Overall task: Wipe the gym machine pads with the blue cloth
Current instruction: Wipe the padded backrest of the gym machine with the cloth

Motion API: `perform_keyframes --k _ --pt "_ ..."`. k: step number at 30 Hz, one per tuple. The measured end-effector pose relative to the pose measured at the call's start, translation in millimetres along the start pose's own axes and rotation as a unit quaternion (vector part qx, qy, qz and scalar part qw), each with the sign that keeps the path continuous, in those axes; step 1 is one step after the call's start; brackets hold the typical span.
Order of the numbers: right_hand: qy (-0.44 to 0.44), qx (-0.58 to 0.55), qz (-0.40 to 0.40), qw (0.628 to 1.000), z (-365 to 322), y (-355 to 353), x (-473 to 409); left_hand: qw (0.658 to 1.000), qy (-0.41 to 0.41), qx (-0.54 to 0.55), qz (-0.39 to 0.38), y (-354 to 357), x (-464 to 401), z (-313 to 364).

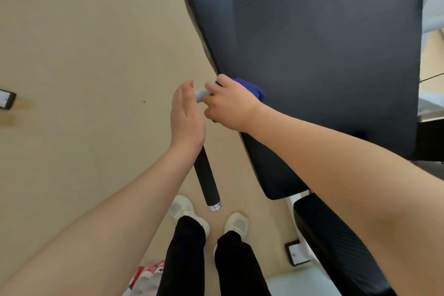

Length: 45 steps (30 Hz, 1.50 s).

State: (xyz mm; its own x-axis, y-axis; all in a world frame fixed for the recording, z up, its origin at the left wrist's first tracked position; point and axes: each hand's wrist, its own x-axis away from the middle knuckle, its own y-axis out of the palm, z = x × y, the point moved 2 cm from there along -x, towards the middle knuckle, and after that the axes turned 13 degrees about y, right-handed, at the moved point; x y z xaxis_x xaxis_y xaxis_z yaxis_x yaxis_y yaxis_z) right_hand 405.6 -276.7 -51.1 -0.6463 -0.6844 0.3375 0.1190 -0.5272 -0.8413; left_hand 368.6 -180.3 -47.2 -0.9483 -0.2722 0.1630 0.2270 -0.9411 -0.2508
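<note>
**Ana:** Blue cloth (251, 87) — where is it?

**Ben:** Bunched under the right hand (228, 103), at the left edge of the big dark back pad (324, 55). Only a crumpled bit shows past the knuckles, lying on the pad's surface.

**Ana:** So the right hand is gripping it?

**Ben:** Its fingers are curled over the pad's edge, and the cloth comes out from beneath them, so it looks held against the pad. The fingertips themselves are hidden round the edge.

**Ana:** And the left hand (186, 115)?

**Ben:** Flat, fingers straight and together, palm turned toward the right hand. It stands just beside the pad's left edge, near the right hand's knuckles. A pale grey piece (200, 95) shows between the two hands; I cannot tell what it is or whether either hand touches it.

**Ana:** Anything below?

**Ben:** A black handle bar (207, 180) with a silver end cap runs down from behind the left wrist, apart from the pad. A second dark seat pad (336, 247) sits by the back pad's lower corner, partly behind the right forearm. On the beige floor (84, 55) are the person's white shoes (185, 209) and black trouser legs (182, 255).
</note>
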Motion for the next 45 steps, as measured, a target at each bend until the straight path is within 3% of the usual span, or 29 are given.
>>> perform_keyframes --k 5,8,11,16,18,21,23,28,30,33,38,42,45 --pt "-0.109 0.069 -0.084 0.988 -26.0 11.5 53.3 0.999 0.027 0.019 0.019 -14.5 0.5 7.3" --pt "-0.140 0.069 -0.018 0.988 -0.7 13.5 48.8 0.999 0.031 0.014 0.021 -18.9 -5.9 7.9" --pt "-0.083 0.076 0.091 0.989 43.7 7.9 13.9 0.999 0.045 -0.015 0.011 -19.4 -13.0 6.0" --pt "0.031 0.049 0.119 0.991 62.9 -0.4 -15.5 0.997 0.066 -0.030 -0.024 -4.5 -20.7 16.7" --pt "0.072 0.033 0.142 0.987 70.2 -4.9 -26.0 0.988 0.092 -0.113 -0.046 -1.7 -24.9 17.3" --pt "0.166 -0.019 0.152 0.974 87.3 -22.3 -48.0 0.947 0.089 -0.278 -0.130 9.7 -31.9 10.3" --pt "0.208 -0.034 0.142 0.967 90.6 -27.7 -57.4 0.923 0.088 -0.328 -0.183 23.0 -37.5 9.5" --pt "0.054 0.035 0.110 0.992 77.7 -13.5 -37.9 0.950 0.109 -0.259 -0.135 33.2 -51.3 7.6" --pt "0.029 0.068 0.134 0.988 89.7 -13.6 -42.3 0.958 0.100 -0.234 -0.133 30.8 -53.1 3.0" --pt "0.085 0.073 0.181 0.977 113.9 -24.2 -60.5 0.972 0.059 -0.191 -0.120 30.4 -55.9 0.7" --pt "0.218 -0.045 0.157 0.962 90.2 -20.1 -69.0 0.978 0.038 -0.173 -0.112 30.8 -62.7 6.2" --pt "0.176 -0.076 0.125 0.973 71.7 -9.7 -53.1 0.974 0.045 -0.186 -0.121 31.0 -62.8 12.5" --pt "0.162 -0.033 0.158 0.973 93.2 -19.7 -61.7 0.977 0.027 -0.174 -0.116 29.3 -62.7 9.5"
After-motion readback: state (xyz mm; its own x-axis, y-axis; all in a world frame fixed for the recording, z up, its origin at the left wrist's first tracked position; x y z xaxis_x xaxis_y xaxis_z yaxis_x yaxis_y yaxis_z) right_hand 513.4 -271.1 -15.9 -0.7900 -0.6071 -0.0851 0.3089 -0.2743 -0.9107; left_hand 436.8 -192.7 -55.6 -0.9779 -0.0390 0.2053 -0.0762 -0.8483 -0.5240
